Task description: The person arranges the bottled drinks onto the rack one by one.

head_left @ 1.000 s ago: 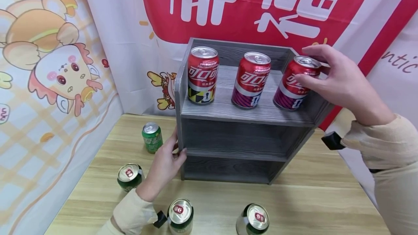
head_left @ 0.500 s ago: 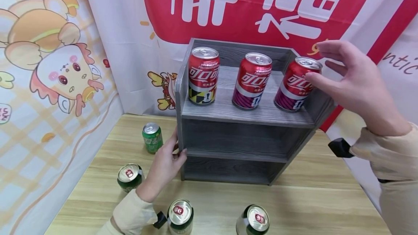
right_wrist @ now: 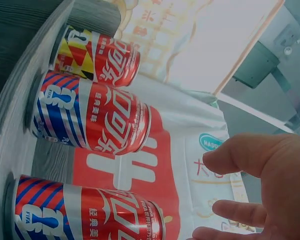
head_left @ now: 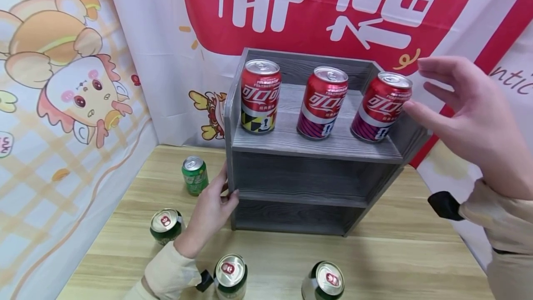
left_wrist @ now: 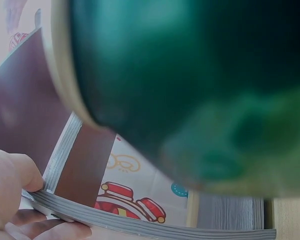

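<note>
Three red cola cans stand upright in a row on the top shelf of a grey wooden shelf unit [head_left: 316,149]: the left can [head_left: 260,96], the middle can [head_left: 322,103] and the right can [head_left: 381,107]. My right hand [head_left: 470,110] hovers just right of the right can, fingers spread and thumb tip near the can's side. In the right wrist view that hand [right_wrist: 260,185] holds nothing. My left hand [head_left: 212,209] grips the unit's left side panel, thumb at the front edge; the left wrist view shows its fingers [left_wrist: 65,231] around the panel edge.
A green can [head_left: 195,176] stands on the wooden table left of the unit. Nearer are dark green cans with gold lids: one by my left forearm [head_left: 166,225], one at front centre [head_left: 231,276], one further right [head_left: 323,281]. A printed curtain [head_left: 175,59] hangs behind.
My right hand has let go of the right cola can and drawn back to the right, its fingers opening. The can stays on the shelf. My left hand keeps its grip on the unit.
</note>
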